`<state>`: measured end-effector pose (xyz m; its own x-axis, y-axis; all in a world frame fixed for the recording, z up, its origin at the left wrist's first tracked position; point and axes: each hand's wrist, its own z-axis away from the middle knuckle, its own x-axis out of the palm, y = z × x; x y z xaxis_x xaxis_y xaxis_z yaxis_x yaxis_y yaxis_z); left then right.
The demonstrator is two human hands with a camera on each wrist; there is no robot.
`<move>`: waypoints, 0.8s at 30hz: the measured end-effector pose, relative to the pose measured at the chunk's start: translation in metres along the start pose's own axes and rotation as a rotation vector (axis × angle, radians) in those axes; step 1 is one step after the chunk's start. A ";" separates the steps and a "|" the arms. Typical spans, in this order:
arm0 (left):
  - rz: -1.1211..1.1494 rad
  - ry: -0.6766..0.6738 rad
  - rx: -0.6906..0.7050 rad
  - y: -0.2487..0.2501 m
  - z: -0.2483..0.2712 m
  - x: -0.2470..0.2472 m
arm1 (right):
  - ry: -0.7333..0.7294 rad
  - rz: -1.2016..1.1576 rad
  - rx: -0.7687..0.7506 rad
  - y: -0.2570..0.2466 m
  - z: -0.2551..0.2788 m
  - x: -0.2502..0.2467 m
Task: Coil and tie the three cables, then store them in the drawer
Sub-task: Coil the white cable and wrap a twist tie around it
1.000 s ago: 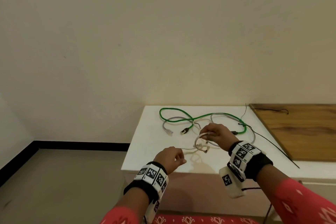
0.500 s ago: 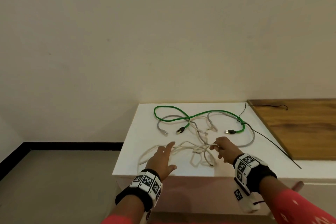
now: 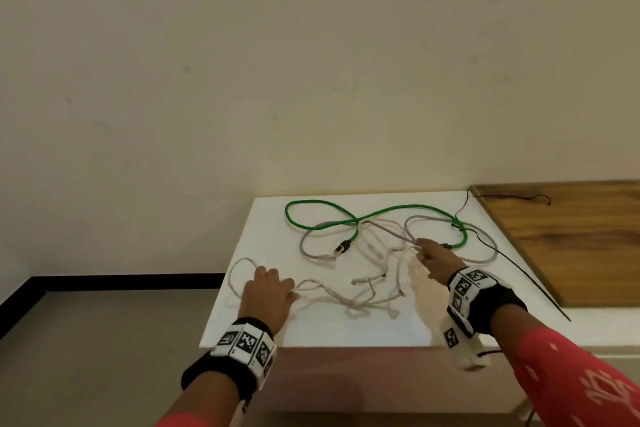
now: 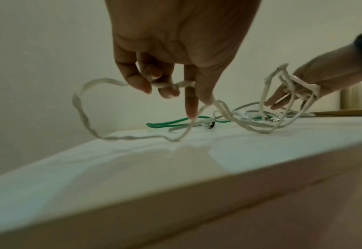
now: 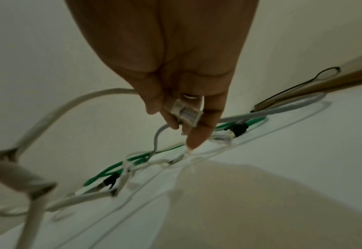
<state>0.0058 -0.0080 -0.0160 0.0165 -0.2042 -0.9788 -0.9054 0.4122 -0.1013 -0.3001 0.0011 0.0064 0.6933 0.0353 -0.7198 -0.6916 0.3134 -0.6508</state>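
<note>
Three cables lie tangled on the white cabinet top [image 3: 311, 326]: a green cable [image 3: 377, 211] at the back, a grey cable [image 3: 304, 246] under it, and a kinked white cable [image 3: 346, 302] in front. My left hand [image 3: 268, 291] holds the white cable near the left edge; in the left wrist view its curled fingers [image 4: 141, 84] grip the strand. My right hand [image 3: 434, 258] pinches the white cable's clear plug [image 5: 186, 112] between thumb and fingers, above the green cable [image 5: 111, 170]. The white cable [image 4: 229, 114] sags loosely between both hands.
A wooden board [image 3: 568, 239] lies on the right, with a thin black wire [image 3: 512, 198] across it. A long black cable tie [image 3: 533, 281] runs diagonally beside the cables. The wall stands behind; the floor drops off to the left.
The white cable's coil has come undone and is spread out. My left hand went left and forward onto the strand; my right hand moved back and right with the plug end.
</note>
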 end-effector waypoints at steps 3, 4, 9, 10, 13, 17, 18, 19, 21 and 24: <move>0.088 0.080 -0.012 -0.019 0.001 -0.007 | 0.025 -0.177 0.008 0.001 -0.001 -0.007; 0.112 0.116 -0.013 -0.022 0.003 -0.015 | 0.060 -0.220 -0.013 -0.001 0.001 -0.009; 0.352 0.246 -0.170 -0.026 0.010 -0.051 | 0.030 -0.291 -0.147 -0.012 0.023 -0.014; 0.399 0.280 -0.190 -0.027 0.011 -0.059 | 0.015 -0.291 -0.164 -0.013 0.028 -0.014; 0.514 0.411 -0.228 -0.035 0.014 -0.082 | -0.022 -0.276 -0.203 -0.018 0.046 -0.012; 0.696 0.530 -0.235 -0.045 0.024 -0.107 | -0.031 -0.319 -0.164 -0.022 0.066 -0.006; 0.761 0.547 -0.237 -0.046 0.026 -0.111 | -0.033 -0.304 -0.133 -0.023 0.069 -0.002; 0.836 0.555 -0.237 -0.047 0.029 -0.115 | -0.041 -0.272 -0.098 -0.025 0.072 0.002; 0.994 0.546 -0.235 -0.047 0.034 -0.121 | -0.083 -0.170 -0.055 -0.030 0.075 0.014; 1.165 0.553 -0.221 -0.042 0.041 -0.129 | -0.133 0.101 -0.105 -0.042 0.070 0.038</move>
<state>0.0593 0.0379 0.1070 -0.9466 -0.1855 -0.2636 -0.3203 0.4504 0.8334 -0.2305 0.0552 0.0237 0.6350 0.1889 -0.7491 -0.7717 0.2009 -0.6034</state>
